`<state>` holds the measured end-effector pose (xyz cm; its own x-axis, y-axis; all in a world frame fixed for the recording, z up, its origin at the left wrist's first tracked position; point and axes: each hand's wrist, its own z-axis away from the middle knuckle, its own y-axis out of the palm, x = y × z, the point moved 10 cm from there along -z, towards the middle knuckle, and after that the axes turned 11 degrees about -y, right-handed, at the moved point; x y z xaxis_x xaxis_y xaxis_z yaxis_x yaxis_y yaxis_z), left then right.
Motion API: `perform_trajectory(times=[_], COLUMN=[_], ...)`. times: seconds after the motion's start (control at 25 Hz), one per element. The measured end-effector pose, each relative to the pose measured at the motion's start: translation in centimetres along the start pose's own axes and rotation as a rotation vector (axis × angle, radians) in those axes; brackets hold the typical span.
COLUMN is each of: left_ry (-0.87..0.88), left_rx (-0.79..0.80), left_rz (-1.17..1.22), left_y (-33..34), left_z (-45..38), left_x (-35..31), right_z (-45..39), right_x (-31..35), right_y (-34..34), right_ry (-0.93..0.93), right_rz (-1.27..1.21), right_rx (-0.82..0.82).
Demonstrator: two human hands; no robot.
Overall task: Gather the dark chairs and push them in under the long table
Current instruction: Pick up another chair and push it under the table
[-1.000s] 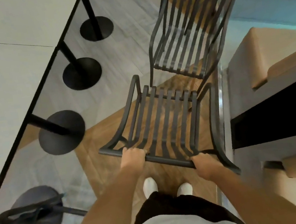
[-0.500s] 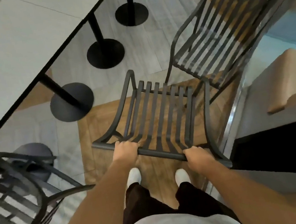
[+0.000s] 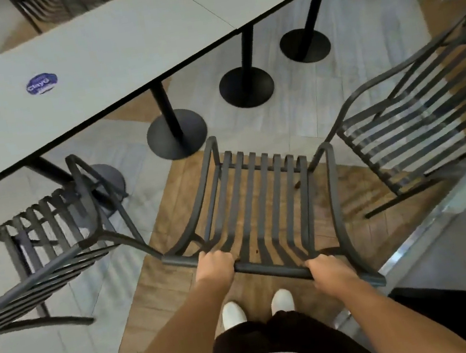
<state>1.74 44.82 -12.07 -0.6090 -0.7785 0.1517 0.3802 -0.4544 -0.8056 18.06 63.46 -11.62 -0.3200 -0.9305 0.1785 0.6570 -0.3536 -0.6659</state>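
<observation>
Seen from the head camera looking down, a dark metal chair [image 3: 263,202] stands on a patch of wooden floor directly in front of the person; it is built of thin parallel slats running from the seat up into the back, with curved armrests on both sides and a rounded top rail nearest the viewer; the left hand [image 3: 215,265] has its fingers curled over that rail left of centre, and the right hand [image 3: 327,269] grips the rail near its right end; the chair faces a long table [image 3: 116,51] with a pale grey top and black pedestal legs, its seat front short of the table edge; a second chair [image 3: 52,248] of the same make stands to the left, its front partly under the table; a third chair [image 3: 418,130] stands to the right, turned at an angle; a round blue sticker [image 3: 41,83] sits on the tabletop; two white shoes [image 3: 233,314] show below the rail.
</observation>
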Motion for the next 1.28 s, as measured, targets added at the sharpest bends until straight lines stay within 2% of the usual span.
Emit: perform_trajectory(times=[0.32,0.6,0.96,1.28], left_ry=[-0.154,-0.297,-0.376,-0.396], left_rx=[0.060,0.150,0.160,0.097], left_rz=[0.160,0.356,0.393,0.395], left_y=[2.4,3.4,-0.5,-5.4], left_z=[4.4,5.3,0.2,-7.2], left_x=[2.7,2.3,2.8,7.3], right_z=[-2.3,-6.2,-11.6,-19.9], right_x=[2.6,2.9,2.5,4.1], right_y=[-2.2,-6.4,-13.3,-20.3], right_ry=[-0.178,-0.364,-0.467,-0.480], right_rz=[0.225,0.293,0.407,0.462], right_rx=[0.022,0.055,0.059,0.048])
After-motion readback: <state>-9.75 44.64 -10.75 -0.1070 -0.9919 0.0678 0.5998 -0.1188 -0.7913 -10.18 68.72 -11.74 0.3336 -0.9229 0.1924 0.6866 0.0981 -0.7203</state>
